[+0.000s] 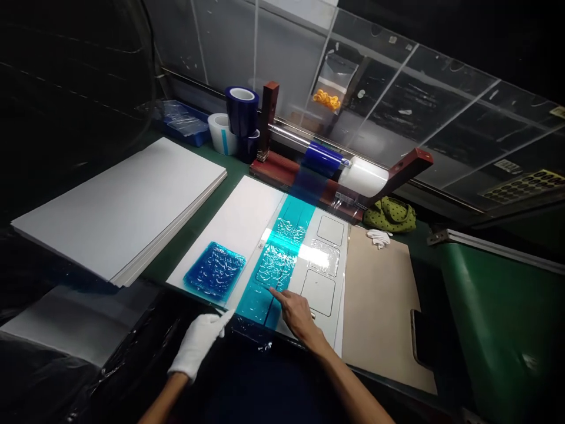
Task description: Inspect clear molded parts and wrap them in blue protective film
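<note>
A strip of blue protective film (276,259) runs from a roll (325,158) down over a white board (259,200). It is wrinkled and glossy in the middle. My right hand (298,315), bare, rests its index fingertip on the film near the front; the other fingers curl, and a small pale thing shows by the palm. In a white glove, my left hand (199,341) has its fingers together at the board's front edge, by the strip's near-left corner; whether they pinch the film is unclear. Left of the strip lies a dark blue stack of film-covered squares (215,271).
White sheets (128,206) are stacked on the left. Rounded-square plates (318,292) lie right of the strip. Behind are a wooden roll stand (282,171) and tape rolls (242,112). Brown board (379,306), a phone (421,338), a glove (378,238) and a green pouch (391,215) are right.
</note>
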### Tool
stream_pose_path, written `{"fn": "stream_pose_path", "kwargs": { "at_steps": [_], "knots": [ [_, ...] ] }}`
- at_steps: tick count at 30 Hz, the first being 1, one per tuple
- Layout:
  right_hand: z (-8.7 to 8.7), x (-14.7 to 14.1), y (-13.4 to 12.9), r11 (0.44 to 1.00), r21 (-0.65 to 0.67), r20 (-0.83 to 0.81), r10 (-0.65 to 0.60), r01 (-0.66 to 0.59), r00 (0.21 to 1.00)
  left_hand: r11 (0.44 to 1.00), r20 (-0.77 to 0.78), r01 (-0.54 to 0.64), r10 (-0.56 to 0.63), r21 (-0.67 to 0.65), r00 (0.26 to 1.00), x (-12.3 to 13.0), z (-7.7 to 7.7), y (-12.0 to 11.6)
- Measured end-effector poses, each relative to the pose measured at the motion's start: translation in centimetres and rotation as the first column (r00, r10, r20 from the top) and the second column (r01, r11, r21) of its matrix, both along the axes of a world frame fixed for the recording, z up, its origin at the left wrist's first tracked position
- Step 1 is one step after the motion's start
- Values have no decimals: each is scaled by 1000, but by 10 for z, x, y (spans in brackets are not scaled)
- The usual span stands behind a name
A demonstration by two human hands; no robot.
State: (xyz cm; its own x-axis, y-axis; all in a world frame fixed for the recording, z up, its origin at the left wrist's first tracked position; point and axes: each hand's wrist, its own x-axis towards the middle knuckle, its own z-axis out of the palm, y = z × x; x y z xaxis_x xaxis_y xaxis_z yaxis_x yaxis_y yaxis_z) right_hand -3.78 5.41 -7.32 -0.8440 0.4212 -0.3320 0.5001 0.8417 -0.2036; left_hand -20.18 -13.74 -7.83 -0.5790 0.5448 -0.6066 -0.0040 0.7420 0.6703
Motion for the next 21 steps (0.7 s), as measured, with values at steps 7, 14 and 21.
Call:
{"fn": "stream_pose_path", "kwargs": {
  "at_steps": [7,14,21],
  "knots": [
    [3,-57,-1,987,23,125,157,-161,980,966,227,-229,198,122,954,29,-32,-14],
    [-1,-60,0,976,36,159,208,-217,965,929,330,-329,261,168,907,31,-44,-14],
    [6,-2,9,985,79,225,130,-151,966,922,391,-330,232,205,891,25,-52,-16]
  ]
}}
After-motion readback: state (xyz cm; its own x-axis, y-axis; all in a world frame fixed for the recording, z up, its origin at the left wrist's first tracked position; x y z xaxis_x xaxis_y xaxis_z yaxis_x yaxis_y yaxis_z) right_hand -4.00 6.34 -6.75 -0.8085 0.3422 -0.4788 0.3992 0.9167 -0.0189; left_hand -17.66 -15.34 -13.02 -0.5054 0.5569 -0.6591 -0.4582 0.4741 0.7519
